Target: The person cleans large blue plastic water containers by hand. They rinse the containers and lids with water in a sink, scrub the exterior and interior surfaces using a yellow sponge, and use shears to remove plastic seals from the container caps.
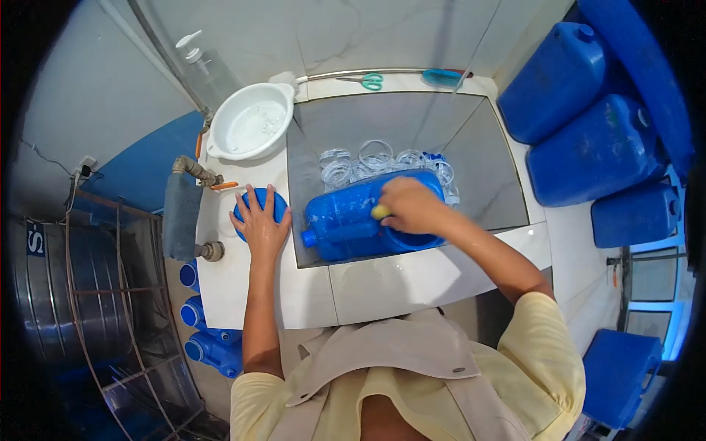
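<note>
My left hand (260,223) lies flat with spread fingers on a round blue lid (279,205) on the white countertop. In the grey tiled sink basin, a blue plastic water container (345,212) lies on its side. Its small spout cap (309,238) faces left, and a round opening (411,241) shows on the near side, partly behind my right forearm. My right hand (411,206) grips a yellow sponge (380,211) against the container's upper side. White flecks, perhaps suds, dot the blue plastic. Behind the container sit several clear plastic rings (378,157).
A white basin (251,121) of sudsy water and a pump bottle (207,71) stand back left, near orange-handled valves (224,186). Scissors (364,82) and a blue brush (441,77) lie on the rear ledge. Blue jerrycans (598,149) line the right side.
</note>
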Available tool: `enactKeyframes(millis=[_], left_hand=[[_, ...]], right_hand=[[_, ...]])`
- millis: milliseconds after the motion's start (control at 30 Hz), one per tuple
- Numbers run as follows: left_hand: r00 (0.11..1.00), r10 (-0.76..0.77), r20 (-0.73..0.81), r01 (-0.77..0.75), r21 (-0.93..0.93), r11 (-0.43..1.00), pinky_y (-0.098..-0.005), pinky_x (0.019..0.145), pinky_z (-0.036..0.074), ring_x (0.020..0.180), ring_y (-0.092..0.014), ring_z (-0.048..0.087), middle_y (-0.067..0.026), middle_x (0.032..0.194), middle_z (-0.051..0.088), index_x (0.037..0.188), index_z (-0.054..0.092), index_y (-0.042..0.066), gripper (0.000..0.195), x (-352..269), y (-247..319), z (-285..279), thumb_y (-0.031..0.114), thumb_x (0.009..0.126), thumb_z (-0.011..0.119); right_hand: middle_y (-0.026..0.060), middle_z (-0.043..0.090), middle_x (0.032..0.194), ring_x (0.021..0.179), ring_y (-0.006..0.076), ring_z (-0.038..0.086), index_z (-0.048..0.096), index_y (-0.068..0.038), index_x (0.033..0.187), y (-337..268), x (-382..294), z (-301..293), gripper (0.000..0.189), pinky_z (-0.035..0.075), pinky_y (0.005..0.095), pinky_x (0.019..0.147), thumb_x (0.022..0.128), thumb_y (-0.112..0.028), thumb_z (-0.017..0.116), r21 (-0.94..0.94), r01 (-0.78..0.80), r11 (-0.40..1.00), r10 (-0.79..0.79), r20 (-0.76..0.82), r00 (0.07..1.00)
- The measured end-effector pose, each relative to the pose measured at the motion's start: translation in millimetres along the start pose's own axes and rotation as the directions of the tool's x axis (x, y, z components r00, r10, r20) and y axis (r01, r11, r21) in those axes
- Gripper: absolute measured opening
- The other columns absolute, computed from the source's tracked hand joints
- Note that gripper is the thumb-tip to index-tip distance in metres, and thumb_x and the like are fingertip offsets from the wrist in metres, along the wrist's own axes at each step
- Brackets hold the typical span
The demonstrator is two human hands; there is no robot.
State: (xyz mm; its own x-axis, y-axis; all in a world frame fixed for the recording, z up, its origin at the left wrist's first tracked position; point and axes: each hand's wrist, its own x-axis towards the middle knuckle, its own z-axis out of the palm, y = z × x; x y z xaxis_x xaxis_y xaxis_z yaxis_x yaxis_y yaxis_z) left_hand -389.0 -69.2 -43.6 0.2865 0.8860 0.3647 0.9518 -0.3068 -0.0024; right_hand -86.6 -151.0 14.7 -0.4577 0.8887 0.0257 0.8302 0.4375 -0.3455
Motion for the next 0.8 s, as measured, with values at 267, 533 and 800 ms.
enactKeyframes(millis=[267, 533, 800], left_hand=[[0.716, 0.628, 0.304, -0.401, -0.556, 0.727, -0.0412, 0.063, 0.048, 0.071, -0.034, 0.061, -0.0163, 0.073, 0.061, 0.087, 0.055, 0.004, 0.044, -5, 105, 11, 0.044, 0.073, 0.066], [0.899, 0.347, 0.267, -0.151, -0.555, 0.818, -0.0464, 0.063, 0.047, 0.071, -0.039, 0.061, -0.021, 0.075, 0.062, 0.088, 0.056, 0.004, 0.048, 60, 162, 0, 0.05, 0.078, 0.058], [0.855, -0.269, 0.444, 0.488, -0.509, 0.709, -0.0486, 0.076, 0.044, 0.087, -0.044, 0.058, -0.0292, 0.089, 0.06, 0.093, 0.057, -0.003, 0.055, 65, 136, 37, 0.05, 0.085, 0.048]], right_hand=[[0.0136, 0.06, 0.079, 0.082, 0.0312, 0.054, 0.064, -0.004, 0.072, 57, 13, -19, 0.022, 0.042, 0.041, 0.073, 0.076, -0.023, 0.054, -0.11, -0.056, 0.992, 0.054, -0.025, 0.998], [0.0207, 0.056, 0.096, 0.092, 0.0375, 0.051, 0.058, 0.002, 0.094, 150, 40, -66, 0.032, 0.04, 0.0448, 0.085, 0.085, -0.027, 0.046, 0.082, -0.32, 0.944, 0.323, -0.019, 0.946], [0.0183, 0.051, 0.102, 0.108, 0.035, 0.046, 0.053, -0.001, 0.102, 65, 82, 66, 0.027, 0.032, 0.047, 0.097, 0.08, -0.017, 0.053, -0.105, 0.054, 0.993, -0.099, -0.485, 0.869]])
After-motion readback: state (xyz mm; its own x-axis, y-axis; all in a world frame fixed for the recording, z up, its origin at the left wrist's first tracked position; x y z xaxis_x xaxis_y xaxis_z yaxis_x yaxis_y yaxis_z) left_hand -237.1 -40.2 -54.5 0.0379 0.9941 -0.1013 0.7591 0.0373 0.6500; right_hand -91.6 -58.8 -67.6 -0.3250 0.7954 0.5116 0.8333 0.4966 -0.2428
